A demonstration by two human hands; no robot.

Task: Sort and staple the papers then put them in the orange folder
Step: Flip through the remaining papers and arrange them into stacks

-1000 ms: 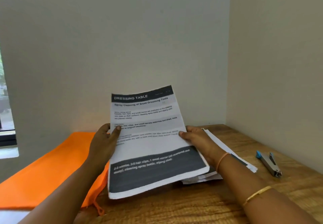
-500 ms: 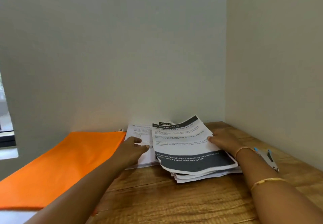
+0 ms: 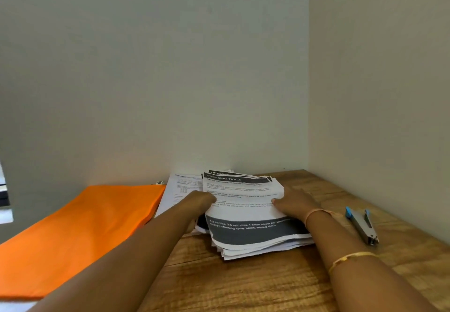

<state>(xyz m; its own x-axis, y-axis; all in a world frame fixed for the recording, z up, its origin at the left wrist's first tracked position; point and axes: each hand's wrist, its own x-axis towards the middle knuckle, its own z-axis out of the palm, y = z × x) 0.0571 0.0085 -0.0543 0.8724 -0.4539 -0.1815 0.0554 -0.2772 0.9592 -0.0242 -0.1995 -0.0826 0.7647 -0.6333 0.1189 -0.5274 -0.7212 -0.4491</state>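
Head view, the only one: stack (image 3: pixel 246 211) of printed papers lies on the table (image 3: pixel 243 285) dead centre, long axis running away from the person, sheets fanned unevenly at the near edge. Left hand (image 3: pixel 199 199) is at the stack's left edge with the thumb on the top sheet. Right hand (image 3: pixel 292 202) is at the right edge, thumb also on top. Both pinch the stack from the sides, and the other fingers are hidden by paper. Looks like squaring up or sorting, with stapling not yet done. Stapler (image 3: pixel 362 226) lies on the table right of the right hand, apart from it and touching nothing. Its long axis is tilted, blue end far and metal nose near. The right hand is clearly the nearer one for it. Folder (image 3: pixel 97 219), orange, lies flat left of the left arm, long axis diagonal from near-left to far-right. Its far corner is just beside a loose white sheet (image 3: pixel 180 190) that sits left of the stack and partly under it. Text on the top sheet: header "DRESSING TABLE", and a dark band near the bottom reading "2-3 combs, 3-5 hair clips, 1 small mirror... cleaning spray bottle, wiping cloth". Subtitle is blurry, something about spray cleaning. A second "DRESS..." header peeks out behind. Print on the white sheet is too small to read.
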